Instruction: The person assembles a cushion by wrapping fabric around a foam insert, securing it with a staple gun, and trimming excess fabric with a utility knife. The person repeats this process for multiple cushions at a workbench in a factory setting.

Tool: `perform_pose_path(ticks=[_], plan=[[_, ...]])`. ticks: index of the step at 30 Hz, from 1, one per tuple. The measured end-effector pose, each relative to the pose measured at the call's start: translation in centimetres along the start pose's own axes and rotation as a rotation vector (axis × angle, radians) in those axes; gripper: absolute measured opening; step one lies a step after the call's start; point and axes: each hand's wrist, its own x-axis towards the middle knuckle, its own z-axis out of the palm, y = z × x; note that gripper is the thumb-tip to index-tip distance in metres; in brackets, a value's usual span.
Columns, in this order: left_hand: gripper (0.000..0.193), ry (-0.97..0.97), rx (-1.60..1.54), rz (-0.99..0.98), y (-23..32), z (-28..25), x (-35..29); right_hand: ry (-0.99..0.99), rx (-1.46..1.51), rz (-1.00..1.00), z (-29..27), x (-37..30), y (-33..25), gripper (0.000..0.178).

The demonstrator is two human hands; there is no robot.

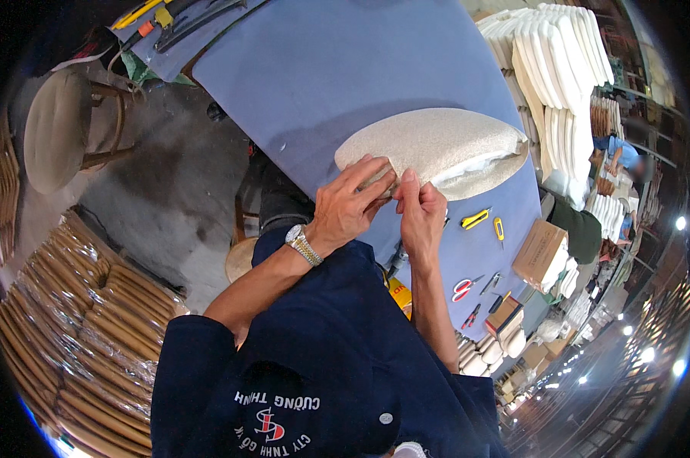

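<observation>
Cream, nubbly fabric at the fingertips: left hand (347,202) and right hand (422,214) both pinch the near edge of the cushion (421,141), hiding part of it. Cushion is over the blue tabletop (314,69); whether fully resting, cannot tell. Shape: plump, pointed oval. Long axis runs left to right; open slit faces the near right, soft white filling (467,169) showing. Near the right hand: yellow cutter (475,219), slim yellow-handled tool (499,229). Farther right and nearer the body: red-handled scissors (465,288), red-handled pliers (471,316). Table's right edge: brown cardboard box (538,252). Beyond, far right: stacked white pads (562,65). Left, on concrete: padded stool (55,133); clear-wrapped brown stacks (93,305).
</observation>
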Motion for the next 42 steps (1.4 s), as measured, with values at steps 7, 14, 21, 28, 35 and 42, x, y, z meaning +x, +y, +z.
perform_pose_path(ticks=[7,14,21,28,35,42], plan=[[0.079,0.001,-0.177,-0.143,0.1,-0.4,0.2,-0.042,-0.146,-0.04,-0.5,-0.5,-0.5,0.048],[0.079,-0.152,-0.071,-0.084,-0.3,-1.3,0.9,-0.125,-0.112,-0.085,-1.0,-0.2,0.8,0.047],[0.064,-0.096,-0.053,-0.026,-0.9,-0.3,0.1,0.024,0.085,0.048,-0.4,-0.9,0.0,0.045],[0.06,-0.089,-0.082,0.0,-0.6,0.5,-1.2,-0.052,-0.022,0.275,-1.9,-0.9,-0.7,0.052],[0.054,-0.033,-0.09,0.037,-1.0,1.4,-2.1,-0.01,0.111,0.184,-1.4,-1.6,1.0,0.052],[0.045,-0.042,-0.014,0.077,-0.2,1.3,-1.7,-0.044,0.09,0.145,-1.4,-1.9,1.2,0.054]])
